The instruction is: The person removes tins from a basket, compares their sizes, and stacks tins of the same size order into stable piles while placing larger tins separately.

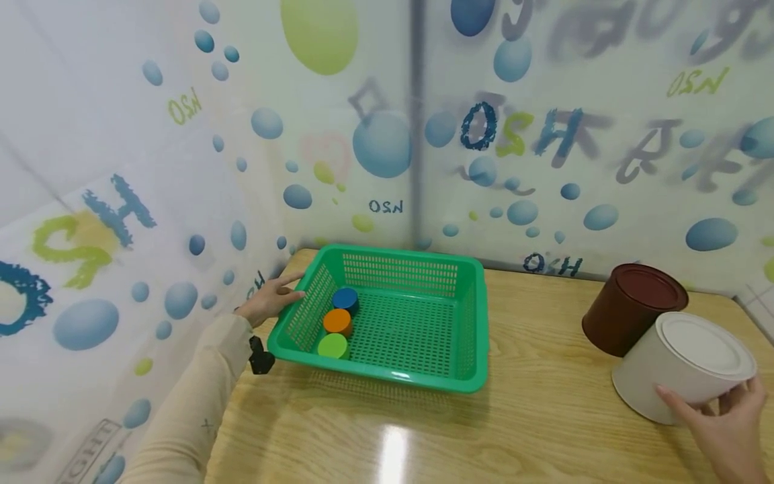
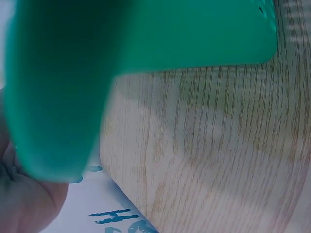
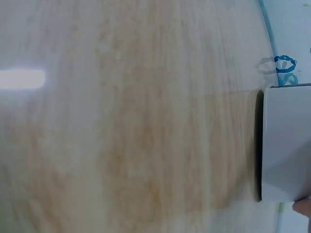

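Observation:
My left hand (image 1: 270,300) is at the left side of a green plastic basket (image 1: 396,384), its fingers stretched out and touching the rim. In the left wrist view, the blurred green rim hides most of that hand (image 2: 29,199). Inside the basket, along its left side, lie a blue round block (image 1: 345,300), an orange one (image 1: 337,321) and a lime green one (image 1: 333,346). On the right, my right hand (image 1: 725,420) grips the lower side of a white can (image 1: 659,366), thumb on the near face. In the right wrist view the can (image 3: 286,141) shows at the right edge.
A dark brown can (image 1: 619,312) stands right behind the white one, partly covered by it. Both cans and the basket are on a wood-grain table (image 1: 532,403). Walls covered with bubble-print sheeting (image 1: 387,144) close off the back and left sides.

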